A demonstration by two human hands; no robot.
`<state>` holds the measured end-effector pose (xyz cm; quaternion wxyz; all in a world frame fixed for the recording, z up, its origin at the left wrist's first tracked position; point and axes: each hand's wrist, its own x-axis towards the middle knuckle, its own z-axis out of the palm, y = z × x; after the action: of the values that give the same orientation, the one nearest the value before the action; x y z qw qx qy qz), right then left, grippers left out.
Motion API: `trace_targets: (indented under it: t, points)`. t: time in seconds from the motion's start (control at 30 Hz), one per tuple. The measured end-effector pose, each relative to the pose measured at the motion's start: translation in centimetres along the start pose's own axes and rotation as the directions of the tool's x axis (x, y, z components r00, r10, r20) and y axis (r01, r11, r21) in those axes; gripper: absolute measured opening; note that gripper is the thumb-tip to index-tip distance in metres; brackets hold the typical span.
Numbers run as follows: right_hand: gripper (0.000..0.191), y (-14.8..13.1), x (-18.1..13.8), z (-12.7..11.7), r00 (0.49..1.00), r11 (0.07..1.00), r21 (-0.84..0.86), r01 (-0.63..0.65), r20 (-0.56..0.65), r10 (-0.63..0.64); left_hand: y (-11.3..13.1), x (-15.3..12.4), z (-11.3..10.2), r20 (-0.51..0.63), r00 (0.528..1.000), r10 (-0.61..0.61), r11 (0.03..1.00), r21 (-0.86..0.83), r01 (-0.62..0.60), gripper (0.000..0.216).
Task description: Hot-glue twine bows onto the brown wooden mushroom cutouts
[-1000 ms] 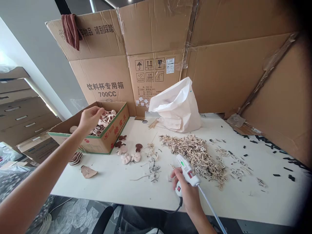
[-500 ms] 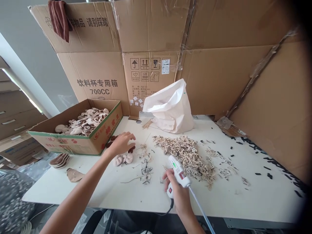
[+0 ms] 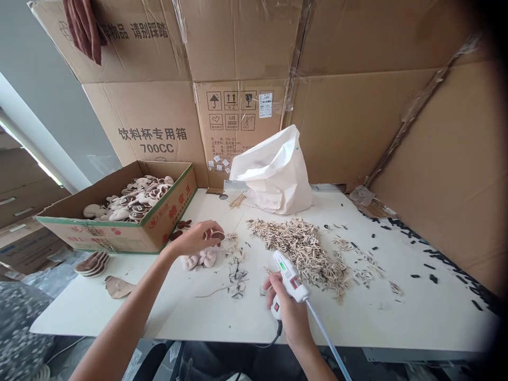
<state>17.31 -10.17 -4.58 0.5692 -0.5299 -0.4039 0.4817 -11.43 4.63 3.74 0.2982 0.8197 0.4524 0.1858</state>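
1. Left hand is pinching a brown piece, just right of the box.
2. Right hand is gripping the glue gun, farther right of the box.
3. Box is holding a pile of pieces; pink pieces are lying loose beside it.

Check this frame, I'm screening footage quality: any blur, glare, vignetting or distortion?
Head view: wide-angle bowing of the cardboard wall; dark vignette at the right edge; soft lower-left corner; left hand, its brown piece, right hand and glue gun sharp.

- White glossy plastic glue gun
- Matt brown corrugated cardboard box
- Smooth white matt desk
- Crinkled white paper bag
- Pale, rough straw-like pile of sticks
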Motion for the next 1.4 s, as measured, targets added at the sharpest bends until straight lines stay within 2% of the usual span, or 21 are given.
trace_targets:
  t: [0.1, 0.23, 0.3, 0.4, 0.53, 0.73, 0.9, 1.0, 1.13, 1.27, 1.4]
  points:
    - [0.043, 0.2, 0.2, 0.1, 1.000, 1.000, 0.022, -0.010, -0.010, 0.010, 1.8, 1.0, 0.0, -0.077, 0.995, 0.070, 0.969, -0.231, -0.086, 0.027]
    - [0.042, 0.4, 0.3, 0.1, 1.000, 1.000, 0.020, -0.008, -0.013, 0.009, 2.9, 3.0, 1.2, -0.183, 0.981, 0.064, 0.776, -0.609, -0.165, 0.029]
    - [0.040, 0.4, 0.2, 0.0, 1.000, 1.000, 0.020, -0.002, -0.014, 0.002, 3.0, 3.7, 2.0, -0.221, 0.975, 0.025, 0.704, -0.689, -0.175, 0.032]
    - [0.039, 0.6, 0.0, 0.0, 1.000, 1.000, 0.009, -0.014, -0.009, 0.014, 2.9, 4.1, 3.5, -0.189, 0.981, -0.036, 0.631, -0.765, -0.124, 0.027]
    - [0.040, 0.6, 0.0, -0.1, 0.999, 0.999, -0.002, -0.035, -0.009, 0.035, 2.8, 3.5, 5.5, -0.164, 0.984, -0.065, 0.637, -0.766, -0.085, 0.024]
    - [0.042, -0.3, -0.2, 0.2, 0.998, 0.999, 0.006, -0.047, -0.050, 0.047, 3.2, 3.4, 8.3, -0.214, 0.976, -0.049, 0.620, -0.772, -0.138, 0.028]
    - [0.045, -0.8, -0.5, 0.3, 0.996, 0.996, -0.033, -0.077, -0.046, 0.075, 3.7, 3.3, 10.3, -0.283, 0.958, -0.049, 0.718, -0.677, -0.163, 0.032]
    - [0.047, -0.6, -0.4, 0.2, 0.996, 0.994, -0.069, -0.090, -0.033, 0.088, 4.0, 3.1, 10.8, -0.320, 0.945, -0.071, 0.804, -0.578, -0.136, 0.030]
    - [0.047, 0.0, -0.3, 0.0, 0.995, 0.993, -0.076, -0.087, -0.046, 0.083, 4.3, 2.9, 11.1, -0.368, 0.929, -0.047, 0.869, -0.473, -0.143, 0.026]
    - [0.048, 0.1, -0.3, -0.1, 0.994, 0.991, -0.088, -0.105, -0.032, 0.102, 4.3, 3.0, 11.3, -0.366, 0.930, 0.001, 0.873, -0.453, -0.179, 0.027]
    - [0.048, -0.2, -0.4, -0.1, 0.993, 0.989, -0.091, -0.115, -0.039, 0.112, 4.1, 3.0, 11.7, -0.362, 0.932, 0.016, 0.837, -0.505, -0.211, 0.026]
